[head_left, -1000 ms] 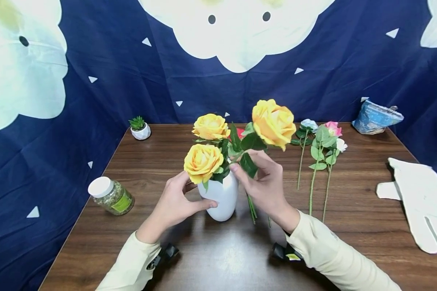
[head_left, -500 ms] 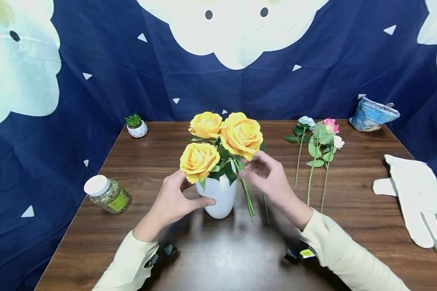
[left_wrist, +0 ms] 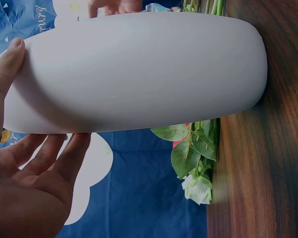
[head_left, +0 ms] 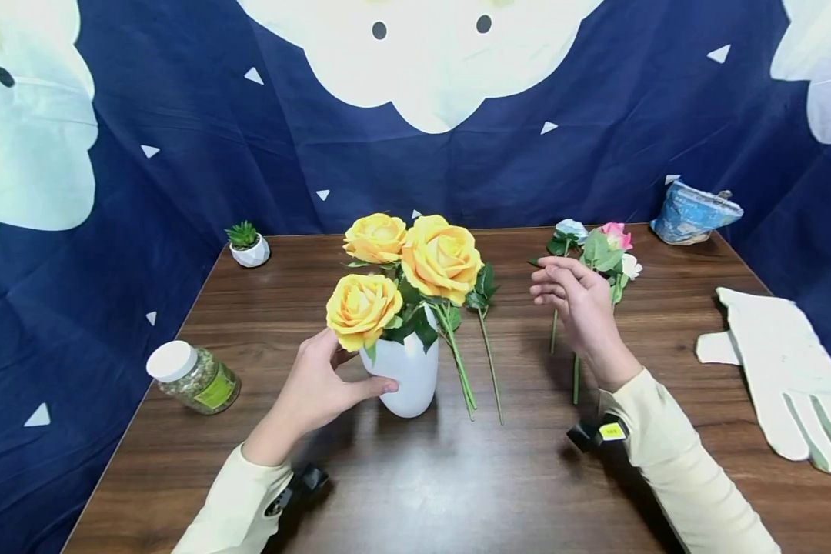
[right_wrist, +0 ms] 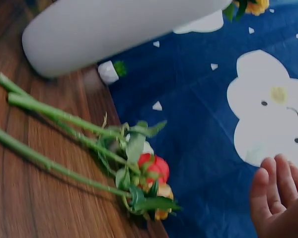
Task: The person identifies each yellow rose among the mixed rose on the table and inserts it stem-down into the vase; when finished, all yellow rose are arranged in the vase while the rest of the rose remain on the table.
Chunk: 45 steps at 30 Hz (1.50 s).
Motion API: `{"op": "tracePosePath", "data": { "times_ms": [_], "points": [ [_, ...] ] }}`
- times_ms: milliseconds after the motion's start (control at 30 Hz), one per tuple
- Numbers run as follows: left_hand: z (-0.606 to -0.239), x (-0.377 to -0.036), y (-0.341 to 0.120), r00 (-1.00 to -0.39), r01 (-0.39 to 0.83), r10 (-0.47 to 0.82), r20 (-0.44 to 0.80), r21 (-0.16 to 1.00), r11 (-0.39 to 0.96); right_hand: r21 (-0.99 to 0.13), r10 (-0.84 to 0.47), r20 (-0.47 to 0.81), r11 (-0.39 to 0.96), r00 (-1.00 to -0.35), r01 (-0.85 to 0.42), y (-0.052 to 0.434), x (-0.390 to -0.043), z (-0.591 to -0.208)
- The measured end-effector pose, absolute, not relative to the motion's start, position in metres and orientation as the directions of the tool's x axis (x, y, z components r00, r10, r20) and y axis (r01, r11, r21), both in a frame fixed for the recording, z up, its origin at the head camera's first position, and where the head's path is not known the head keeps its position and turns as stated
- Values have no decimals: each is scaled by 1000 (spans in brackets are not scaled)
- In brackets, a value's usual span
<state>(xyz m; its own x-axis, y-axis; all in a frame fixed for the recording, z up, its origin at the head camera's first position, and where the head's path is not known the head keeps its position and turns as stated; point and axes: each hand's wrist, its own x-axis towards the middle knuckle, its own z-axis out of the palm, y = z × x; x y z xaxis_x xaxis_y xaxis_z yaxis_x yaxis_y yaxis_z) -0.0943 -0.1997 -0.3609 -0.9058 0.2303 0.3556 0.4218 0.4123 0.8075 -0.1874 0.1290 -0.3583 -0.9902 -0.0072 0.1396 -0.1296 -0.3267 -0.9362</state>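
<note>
At table centre, the left hand cups a smooth white ceramic vase, thumb across its front and fingers curled behind, apparently to steady it upright. Three yellow fabric roses crowd above its mouth, though whether the largest sits fully inside cannot be told; loose green stems lie on the wood just beside the vase at its 3 o'clock. Right hand: raised at the vase's 2 o'clock, fingers relaxed and part-spread, holding nothing, hovering over a small bunch of pale blue, pink and white artificial flowers laid flat, heads toward 12 o'clock, seemingly kept within reach. Dark wood-grain table. Clear plastic jar with white lid and green label, on its side at 9 o'clock. Miniature potted succulent in white pot, 11 o'clock corner. White cotton glove, flat at 3 o'clock. Crumpled blue pouch, 1 o'clock corner, against a navy backdrop printed with white flowers.
</note>
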Motion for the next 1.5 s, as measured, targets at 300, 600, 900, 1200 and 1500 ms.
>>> {"op": "tracePosePath", "data": {
  "times_ms": [300, 600, 900, 1200, 1500],
  "points": [
    [-360, -96, -200, -903, 427, 232, 361, 806, 409, -971, -143, 13, -240, -990, 22, 141, -201, -366],
    [-362, -95, -200, -907, 420, 226, 357, 807, 414, -984, -282, -169, -12, -944, 180, 143, -211, -381],
    [-362, -94, -200, -903, 428, 234, 361, 807, 406, -964, -346, -265, 130, -900, 233, 139, -214, -395],
    [-361, -94, -200, -906, 420, 237, 351, 814, 401, -946, -366, -325, 131, -872, 298, 131, -215, -410],
    [-360, -94, -199, -909, 412, 239, 341, 820, 398, -936, -377, -350, 116, -857, 331, 125, -215, -417]
  ]
}}
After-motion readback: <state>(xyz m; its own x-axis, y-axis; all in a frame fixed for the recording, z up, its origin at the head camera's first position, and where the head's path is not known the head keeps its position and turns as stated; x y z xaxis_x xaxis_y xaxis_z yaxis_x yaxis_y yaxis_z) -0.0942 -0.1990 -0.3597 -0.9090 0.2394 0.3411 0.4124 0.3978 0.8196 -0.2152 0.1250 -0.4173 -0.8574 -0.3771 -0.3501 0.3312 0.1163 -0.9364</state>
